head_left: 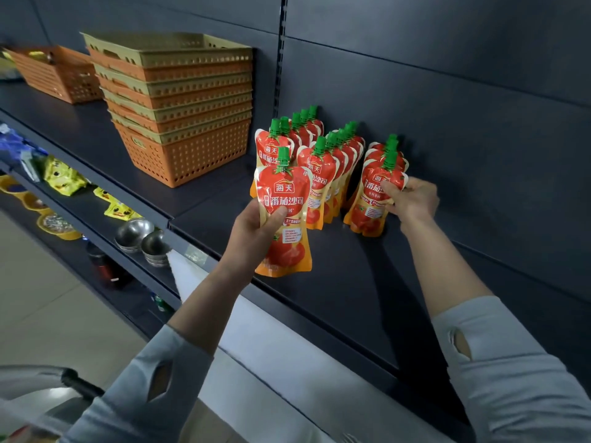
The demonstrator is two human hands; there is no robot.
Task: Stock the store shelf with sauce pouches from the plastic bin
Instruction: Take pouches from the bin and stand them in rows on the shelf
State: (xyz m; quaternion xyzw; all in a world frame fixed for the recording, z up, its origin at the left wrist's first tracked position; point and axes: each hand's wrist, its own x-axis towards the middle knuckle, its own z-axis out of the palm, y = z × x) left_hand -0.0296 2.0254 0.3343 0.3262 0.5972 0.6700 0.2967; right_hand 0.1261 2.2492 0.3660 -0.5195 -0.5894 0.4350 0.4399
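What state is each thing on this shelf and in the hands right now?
Held ketchup pouch: upright, capped, gripped by left hand.
Right row's front pouch: standing on shelf, pinched by right hand.
Left pouch row: standing, capped.
Middle pouch row: standing, capped.
Basket stack: nested, on shelf.

On the nearest pouch (283, 215) I read 海天 on a red badge and 番茄沙司 in big white characters. The middle front pouch (317, 187) and right front pouch (371, 199) carry the same, partly hidden.
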